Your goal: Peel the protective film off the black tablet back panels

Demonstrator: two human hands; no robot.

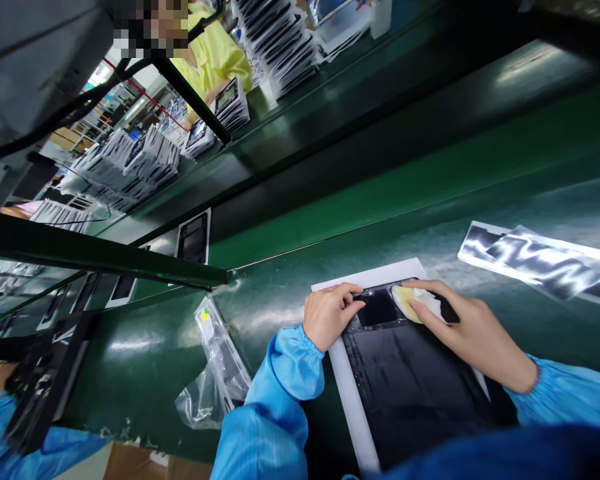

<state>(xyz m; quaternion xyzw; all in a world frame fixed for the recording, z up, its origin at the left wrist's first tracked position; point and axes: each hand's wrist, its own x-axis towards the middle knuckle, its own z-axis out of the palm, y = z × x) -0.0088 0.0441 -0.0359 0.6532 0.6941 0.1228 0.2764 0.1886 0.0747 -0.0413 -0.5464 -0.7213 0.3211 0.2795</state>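
Black panel (pixel 410 380) on white tray (pixel 347 393), both hands (pixel 330 313) pressing, yellowish cloth (pixel 413 301)

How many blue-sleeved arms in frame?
3. Left hand and right hand rest on the black panel; a third blue sleeve sits at bottom left, another person's. More may be out of frame.

Left hand (pixel 330 313) rested knuckles up on near-left corner of black panel (pixel 410 380), fingers curled, tips pressed to panel's top edge. Right hand (pixel 460 327) lay flat across panel's far end, fingers extended leftward, pressing down; thumb apparently tucked under, hard to tell. Both forearms in blue sleeves, angled in from below.
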